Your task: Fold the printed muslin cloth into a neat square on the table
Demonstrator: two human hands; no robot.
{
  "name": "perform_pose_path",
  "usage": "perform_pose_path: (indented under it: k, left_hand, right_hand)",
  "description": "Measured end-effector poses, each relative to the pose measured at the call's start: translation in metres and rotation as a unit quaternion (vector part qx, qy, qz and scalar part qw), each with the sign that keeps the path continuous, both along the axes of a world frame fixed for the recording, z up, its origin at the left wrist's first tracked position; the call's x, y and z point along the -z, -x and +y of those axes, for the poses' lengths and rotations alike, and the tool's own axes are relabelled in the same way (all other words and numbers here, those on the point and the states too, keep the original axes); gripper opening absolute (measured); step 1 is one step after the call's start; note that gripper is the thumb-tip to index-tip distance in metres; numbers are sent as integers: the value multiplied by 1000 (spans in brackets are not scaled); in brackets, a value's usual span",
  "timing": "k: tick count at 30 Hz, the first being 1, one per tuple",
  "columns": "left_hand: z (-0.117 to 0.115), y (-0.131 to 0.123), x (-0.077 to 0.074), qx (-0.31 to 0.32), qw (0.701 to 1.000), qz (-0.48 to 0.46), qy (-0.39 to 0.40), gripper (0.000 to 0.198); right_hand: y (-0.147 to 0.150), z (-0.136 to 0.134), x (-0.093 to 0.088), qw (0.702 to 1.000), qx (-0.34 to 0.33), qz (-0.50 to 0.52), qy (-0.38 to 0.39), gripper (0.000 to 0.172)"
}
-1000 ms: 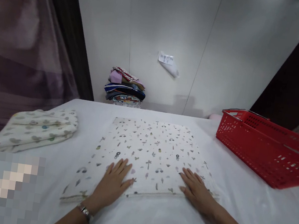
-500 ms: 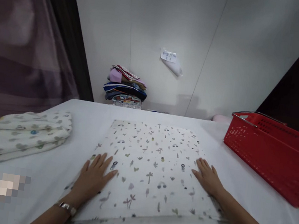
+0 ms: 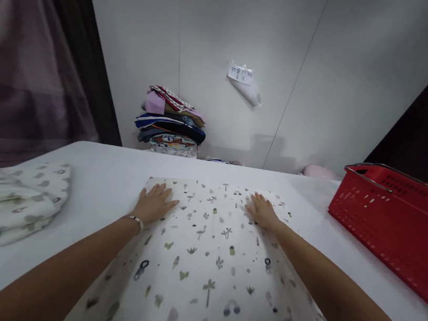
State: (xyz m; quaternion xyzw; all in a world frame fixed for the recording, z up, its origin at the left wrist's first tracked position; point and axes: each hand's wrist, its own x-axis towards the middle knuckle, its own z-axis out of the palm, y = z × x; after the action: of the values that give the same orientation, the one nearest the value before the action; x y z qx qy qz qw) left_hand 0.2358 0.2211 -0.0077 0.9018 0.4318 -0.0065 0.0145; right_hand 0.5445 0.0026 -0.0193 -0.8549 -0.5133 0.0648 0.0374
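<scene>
A white cloth [image 3: 208,255] printed with small palms, birds and leaves lies spread over the white table in front of me. My left hand [image 3: 154,202] rests flat near its far left corner, fingers spread, a bracelet on the wrist. Close to the far right part of the cloth, my right hand [image 3: 263,211] also lies flat with its fingers apart. Neither hand grips anything. The near edge of the cloth runs out of the bottom of the view.
Another patterned white cloth [image 3: 9,201] lies bunched at the left. A red basket [image 3: 391,228] with a metal handle stands on the right. Folded fabrics [image 3: 173,123] are stacked beyond the table [image 3: 101,166], by the wall carrying a paper note [image 3: 241,73].
Both hands have slid forward over the cloth, from its middle to near its far edge. My view has moved closer, and the cloth's near edge has left the picture.
</scene>
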Motion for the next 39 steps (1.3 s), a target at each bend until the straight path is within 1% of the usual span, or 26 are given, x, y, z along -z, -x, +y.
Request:
perform_pose_path:
  k: [3,4,6,8,9,11,12,13,15,18,19,21,23,26,30,33,35,39]
  left_hand:
    - [31,-25,8,21,1000,0,-13,68]
    - [40,-29,10,12,1000,0,-8,68]
    - [58,-32,15,-28,1000,0,15,72]
    - [69,-30,20,-58,998,-7,36,76]
    - [72,-28,23,-60,997,-13,39,77]
    - [74,-24,26,-53,998,-24,35,76]
    - [73,-23,27,-52,998,-31,30,75]
    - [72,-22,28,-54,997,-41,23,75]
    - [69,-21,28,-62,996,-61,8,75]
    - [66,-21,26,-69,996,-62,5,75]
    - [66,-21,25,-69,996,-55,8,75]
    - [64,-22,24,-68,997,-45,13,75]
    - [63,-22,22,-68,997,-44,12,75]
    - [62,-22,21,-73,996,-46,9,75]
    - [62,-22,22,-73,997,-36,11,74]
    - [64,-22,25,-72,997,-32,12,73]
    - [65,-22,26,-71,997,-37,10,74]
    - [67,-21,30,-83,995,-58,2,79]
  right_hand:
    - [-24,31,7,1000,-1,15,1,69]
    - [-32,36,10,1000,3,18,7,68]
    - [-45,43,17,1000,16,20,12,66]
    - [-54,46,23,1000,19,22,5,66]
    - [-57,46,24,1000,14,26,-1,66]
    - [-64,44,25,999,12,26,-28,63]
    - [-69,41,24,998,24,20,-48,60]
    - [-75,36,23,996,48,8,-69,56]
    - [-89,24,20,987,122,-19,-103,50]
    - [-114,4,16,967,231,-25,-105,48]
    - [-121,0,16,961,255,-21,-101,47]
    - [-134,-3,16,955,280,-8,-93,45]
    - [-142,0,17,953,289,5,-91,42]
    - [-147,7,18,948,301,14,-104,38]
    - [-144,10,21,939,317,-2,-130,37]
    - [-140,10,24,940,314,-20,-133,36]
    - [-138,9,24,942,305,-32,-134,38]
    - [-128,7,20,946,283,-63,-142,49]
